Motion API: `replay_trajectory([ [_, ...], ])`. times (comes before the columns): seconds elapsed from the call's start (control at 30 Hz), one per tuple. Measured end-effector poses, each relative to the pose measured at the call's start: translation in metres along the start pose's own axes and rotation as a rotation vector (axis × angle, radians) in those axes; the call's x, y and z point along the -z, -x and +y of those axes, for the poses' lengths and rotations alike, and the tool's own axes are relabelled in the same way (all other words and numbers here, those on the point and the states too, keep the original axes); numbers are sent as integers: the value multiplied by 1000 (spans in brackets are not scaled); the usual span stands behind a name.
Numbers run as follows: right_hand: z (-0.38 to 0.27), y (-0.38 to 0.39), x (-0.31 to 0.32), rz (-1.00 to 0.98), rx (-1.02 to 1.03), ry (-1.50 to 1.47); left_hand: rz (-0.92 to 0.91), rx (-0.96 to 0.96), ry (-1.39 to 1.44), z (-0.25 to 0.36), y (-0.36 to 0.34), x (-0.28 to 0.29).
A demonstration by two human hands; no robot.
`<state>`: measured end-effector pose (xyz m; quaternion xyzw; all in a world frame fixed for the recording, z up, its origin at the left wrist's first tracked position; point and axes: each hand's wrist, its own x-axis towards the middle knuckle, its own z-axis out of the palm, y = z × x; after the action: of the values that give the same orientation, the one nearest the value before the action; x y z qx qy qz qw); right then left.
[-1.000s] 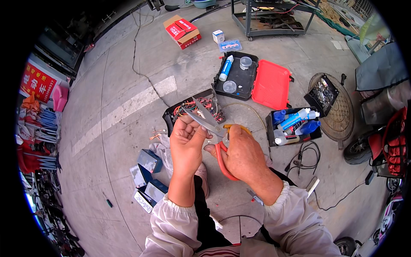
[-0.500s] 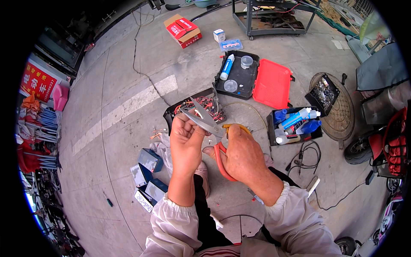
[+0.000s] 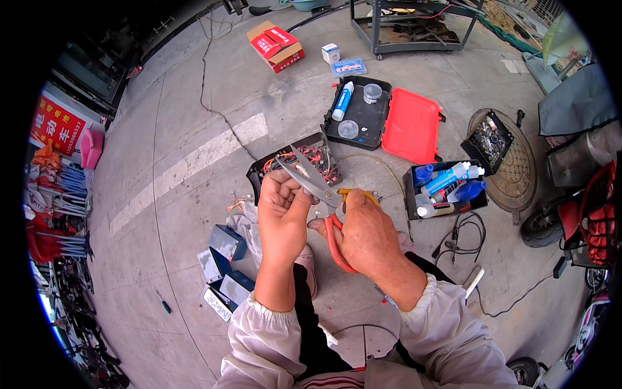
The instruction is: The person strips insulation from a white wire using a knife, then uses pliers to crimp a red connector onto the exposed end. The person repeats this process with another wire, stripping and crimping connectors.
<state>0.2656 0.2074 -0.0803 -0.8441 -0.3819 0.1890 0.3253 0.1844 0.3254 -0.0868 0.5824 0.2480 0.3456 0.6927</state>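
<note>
My right hand (image 3: 370, 232) is closed round the red and yellow-orange handles of a pair of scissors (image 3: 319, 186). The grey blades point up and to the left, slightly apart. Beside the lower blade is my left hand (image 3: 283, 211), its fingers curled and its thumb pressed in. A small whitish piece shows between the blades near its fingertips; what the fingers pinch is too small to make out. Just beyond the blades, a black tray (image 3: 258, 175) of red and black wires lies on the ground.
An open case with a black base (image 3: 360, 123) and red lid (image 3: 411, 126) lies ahead. To the right are a bin of bottles (image 3: 447, 206), a tray of small parts (image 3: 490, 144) and a coiled cable (image 3: 462, 235). Blue boxes (image 3: 227, 243) stand left, a screwdriver (image 3: 164, 303) beyond.
The scissor blades are slightly closer together and tilted a little higher. Both hands stay nearly in place.
</note>
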Motion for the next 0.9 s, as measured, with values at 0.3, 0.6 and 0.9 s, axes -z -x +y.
replay_trajectory([
  [0.3, -1, 0, -2, -8, -14, 28, 7, -2, -21, 0, -1, 3],
  [0.6, -1, -1, -5, 15, 33, 126, 16, 5, -14, 1, -3, 8],
  [0.9, 14, -7, -1, 153, 66, -148, -32, 20, 16, 1, -4, 9],
])
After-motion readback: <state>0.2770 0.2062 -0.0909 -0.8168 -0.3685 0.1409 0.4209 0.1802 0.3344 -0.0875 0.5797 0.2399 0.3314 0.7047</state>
